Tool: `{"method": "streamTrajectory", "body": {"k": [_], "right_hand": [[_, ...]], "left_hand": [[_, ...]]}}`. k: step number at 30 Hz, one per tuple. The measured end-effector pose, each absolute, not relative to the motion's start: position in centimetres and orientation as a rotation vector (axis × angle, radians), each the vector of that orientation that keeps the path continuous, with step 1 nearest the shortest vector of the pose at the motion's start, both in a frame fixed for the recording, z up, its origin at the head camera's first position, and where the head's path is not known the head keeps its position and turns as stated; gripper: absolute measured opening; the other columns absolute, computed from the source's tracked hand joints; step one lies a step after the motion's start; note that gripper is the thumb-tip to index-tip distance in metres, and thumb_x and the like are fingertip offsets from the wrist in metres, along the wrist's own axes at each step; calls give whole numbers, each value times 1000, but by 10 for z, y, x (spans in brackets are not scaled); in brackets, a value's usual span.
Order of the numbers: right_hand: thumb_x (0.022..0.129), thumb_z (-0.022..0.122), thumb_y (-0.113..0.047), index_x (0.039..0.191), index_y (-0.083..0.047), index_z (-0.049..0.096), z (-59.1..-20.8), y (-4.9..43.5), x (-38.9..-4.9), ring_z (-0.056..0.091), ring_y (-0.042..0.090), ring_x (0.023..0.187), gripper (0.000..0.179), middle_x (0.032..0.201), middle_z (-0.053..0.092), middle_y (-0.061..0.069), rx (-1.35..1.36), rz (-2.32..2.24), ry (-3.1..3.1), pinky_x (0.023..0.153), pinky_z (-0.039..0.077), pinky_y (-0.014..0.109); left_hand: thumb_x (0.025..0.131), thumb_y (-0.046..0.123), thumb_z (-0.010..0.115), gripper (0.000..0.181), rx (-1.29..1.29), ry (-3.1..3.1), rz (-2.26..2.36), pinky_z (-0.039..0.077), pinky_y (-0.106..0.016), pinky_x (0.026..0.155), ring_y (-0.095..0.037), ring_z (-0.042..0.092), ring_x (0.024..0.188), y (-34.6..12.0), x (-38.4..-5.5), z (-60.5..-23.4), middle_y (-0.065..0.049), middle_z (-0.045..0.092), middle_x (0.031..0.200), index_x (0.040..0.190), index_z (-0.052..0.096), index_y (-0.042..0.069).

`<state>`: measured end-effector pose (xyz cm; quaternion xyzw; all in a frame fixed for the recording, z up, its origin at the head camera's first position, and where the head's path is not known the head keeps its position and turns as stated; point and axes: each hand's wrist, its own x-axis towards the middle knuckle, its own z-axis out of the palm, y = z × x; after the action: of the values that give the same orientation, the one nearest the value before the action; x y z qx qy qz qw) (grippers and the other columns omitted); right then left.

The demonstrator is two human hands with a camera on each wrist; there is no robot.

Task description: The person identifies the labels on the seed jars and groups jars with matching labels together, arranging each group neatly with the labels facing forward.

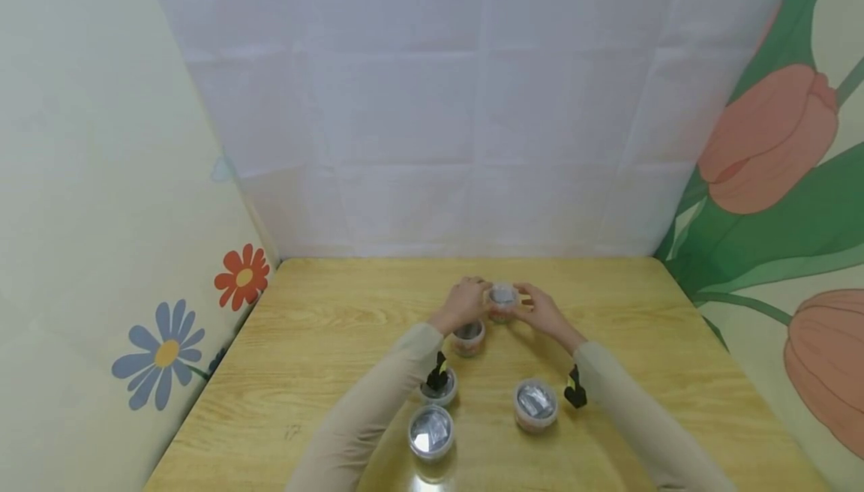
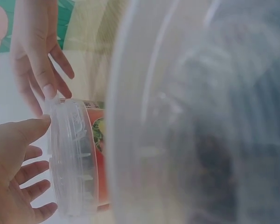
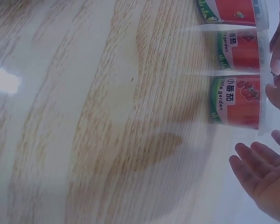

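At the far end of a slanting row stands a small clear-lidded tub [image 1: 502, 303] with a red label showing tomatoes and "little garden" lettering, plain on the tub [image 3: 235, 100] in the right wrist view. On its left side, my left hand [image 1: 468, 303] touches the lid's edge with the thumb, fingers spread loosely. From the right, my right hand [image 1: 540, 310] has its thumb at the lid's rim, its other fingers extended and apart from the tub. A second tub [image 1: 469, 342] sits just nearer, below my left wrist. A large blurred lid [image 2: 200, 93] fills much of the left wrist view.
Two more tubs, a partly hidden one [image 1: 442, 391] and a front one [image 1: 431, 432], stand under and beside the left forearm. Another tub [image 1: 536, 406] stands alone between the forearms. The wood-grain table [image 1: 324, 372] meets a white cloth backdrop [image 1: 432, 207] behind.
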<state>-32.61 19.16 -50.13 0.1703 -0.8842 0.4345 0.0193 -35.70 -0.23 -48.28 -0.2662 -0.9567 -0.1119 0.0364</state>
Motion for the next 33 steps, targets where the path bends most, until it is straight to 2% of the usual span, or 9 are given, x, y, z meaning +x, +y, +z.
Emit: {"method": "streamTrajectory", "body": {"k": [8,15,24,33], "right_hand": [[86,67,-21,132,7,41,-501,195,-326,50,50,110,59,132,42,33,544,1294,-2718,89,47,53],[86,67,-17,133,6,40,-499,199,-321,48,51,111,59,133,41,34,541,1301,-2719,90,46,56],[86,67,-20,133,5,41,-494,198,-313,49,50,111,59,133,42,32,545,1289,-2716,89,47,55],[86,66,-24,135,2,40,-491,199,-307,47,51,114,61,136,39,30,534,1299,-2727,89,45,58]], "left_hand": [[88,38,61,51,-825,-2914,-473,47,-42,92,-27,50,117,-7,-355,-479,-9,55,128,129,54,10],[89,32,61,46,-852,-2866,-501,47,-42,92,-28,51,116,-11,-353,-477,-10,55,128,128,55,8],[90,34,61,49,-884,-2859,-597,43,-45,98,-30,48,120,-16,-349,-476,-11,52,132,130,53,8],[89,30,62,48,-953,-2831,-588,46,-46,93,-30,49,117,-18,-342,-472,-11,52,132,130,53,7]]}}
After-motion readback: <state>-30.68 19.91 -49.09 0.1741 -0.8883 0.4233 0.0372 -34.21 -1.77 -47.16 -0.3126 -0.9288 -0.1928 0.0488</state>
